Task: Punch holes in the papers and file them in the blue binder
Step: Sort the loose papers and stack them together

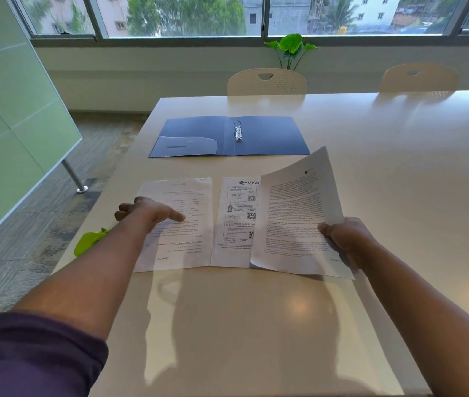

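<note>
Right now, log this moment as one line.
left hand: rests on left sheet | right hand: lifting right sheet | blue binder: open, empty

We see the right hand (345, 239) pinching a lifted sheet (296, 213), the left hand (147, 212) on another paper (181, 224), and the blue binder (267, 136) open on the bench (256, 325).

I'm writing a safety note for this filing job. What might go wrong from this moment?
The lifted sheet is pinched only at its near edge by the right hand, so it may sag or crease. The green punch sits at the table's left edge and might get knocked off by the left hand's forearm.
</note>
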Available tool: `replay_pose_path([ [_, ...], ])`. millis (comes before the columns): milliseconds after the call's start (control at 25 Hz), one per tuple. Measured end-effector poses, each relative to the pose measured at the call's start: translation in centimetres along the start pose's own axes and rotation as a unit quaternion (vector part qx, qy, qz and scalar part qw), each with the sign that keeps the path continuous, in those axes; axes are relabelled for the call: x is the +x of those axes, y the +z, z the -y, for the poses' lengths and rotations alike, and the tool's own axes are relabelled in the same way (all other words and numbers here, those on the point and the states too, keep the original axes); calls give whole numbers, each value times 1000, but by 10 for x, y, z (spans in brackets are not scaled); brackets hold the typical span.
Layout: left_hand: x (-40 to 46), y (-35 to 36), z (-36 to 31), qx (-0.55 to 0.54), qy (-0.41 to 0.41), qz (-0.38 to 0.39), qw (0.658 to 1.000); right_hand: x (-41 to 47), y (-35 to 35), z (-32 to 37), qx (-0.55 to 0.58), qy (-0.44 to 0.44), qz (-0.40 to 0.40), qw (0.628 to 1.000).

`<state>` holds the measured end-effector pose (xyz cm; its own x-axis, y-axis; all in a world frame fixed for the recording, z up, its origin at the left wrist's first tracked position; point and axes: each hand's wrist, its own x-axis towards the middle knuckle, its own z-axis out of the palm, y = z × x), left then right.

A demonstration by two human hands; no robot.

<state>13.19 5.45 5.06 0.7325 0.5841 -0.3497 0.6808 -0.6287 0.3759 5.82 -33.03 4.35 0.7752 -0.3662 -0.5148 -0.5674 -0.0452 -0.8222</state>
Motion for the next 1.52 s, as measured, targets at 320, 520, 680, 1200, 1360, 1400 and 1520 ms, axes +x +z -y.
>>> replay_pose_path([
  [320,11,-1,-1,-37,3,13,999,0,-1,0,-5,2,-5,1000],
  [520,10,-6,-9,-111,71,9,991,-2,-1,-2,12,-5,0,1000],
  [680,-6,-30,-25,-83,189,-26,978,-3,-2,-5,33,-18,5,999],
  [1200,-132,-93,-90,281,543,-119,782,-13,0,-4,22,-59,-1,998],
  [1360,-146,-60,-100,337,632,-214,664,-20,1,9,-15,-121,46,991],
  [1400,-149,-50,-103,333,656,-232,636,-22,1,13,-15,-135,71,988],
  [1520,-157,-23,-113,302,710,-266,578,-30,6,23,-10,-155,153,976],
])
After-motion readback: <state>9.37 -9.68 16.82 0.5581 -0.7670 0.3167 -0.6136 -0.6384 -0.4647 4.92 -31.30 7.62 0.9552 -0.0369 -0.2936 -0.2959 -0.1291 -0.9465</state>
